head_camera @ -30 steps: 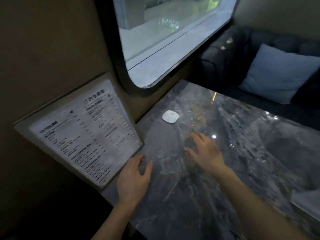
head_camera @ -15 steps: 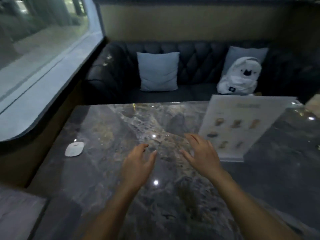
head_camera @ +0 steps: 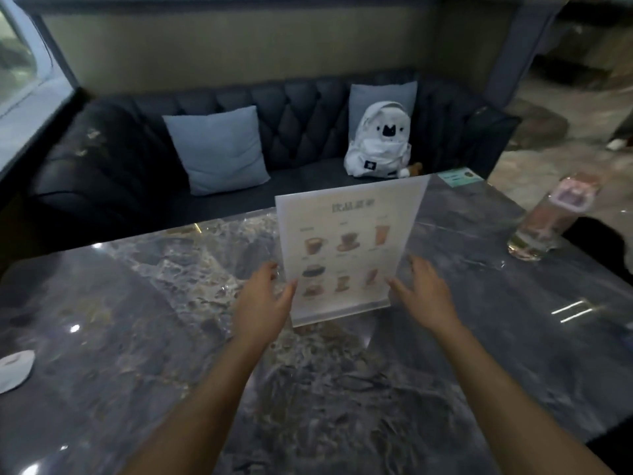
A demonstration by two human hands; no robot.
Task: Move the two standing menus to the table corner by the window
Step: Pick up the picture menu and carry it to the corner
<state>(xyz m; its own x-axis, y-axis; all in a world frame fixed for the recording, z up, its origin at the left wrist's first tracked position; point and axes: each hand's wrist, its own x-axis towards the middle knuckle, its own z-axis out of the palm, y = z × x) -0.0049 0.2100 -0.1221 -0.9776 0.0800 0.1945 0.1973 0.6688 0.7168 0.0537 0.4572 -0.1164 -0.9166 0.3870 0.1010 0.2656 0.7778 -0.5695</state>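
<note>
Sofa runs across 12 o'clock behind the surface, dark and tufted; two pillows on it, one at 11, and a white plush backpack at 1 propped against the second pillow. Window shows only as a strip at 10 o'clock, so the target corner lies off to the left, out of the frame or nearly so.

Surface is dark marble, glossy, light glints on it. Little on it.

Menu stands upright at centre on a clear base, printed face toward the wearer, drinks pictured. Only one menu in view here; the second I cannot see.

Bottle at 2 o'clock, pink-capped, well apart from the menu. Small green card at 1, near the far edge. White disc at 9, cut by the frame.

Left hand sits at the menu's lower left edge, fingers spread and behind the sheet, thumb touching or just short of the front. Right hand at the lower right edge, fingers open, just beside the sheet; contact unclear. Neither has closed on it. Hands go low and to both sides, likely to pinch near the base so the tall sheet lifts without tipping.
</note>
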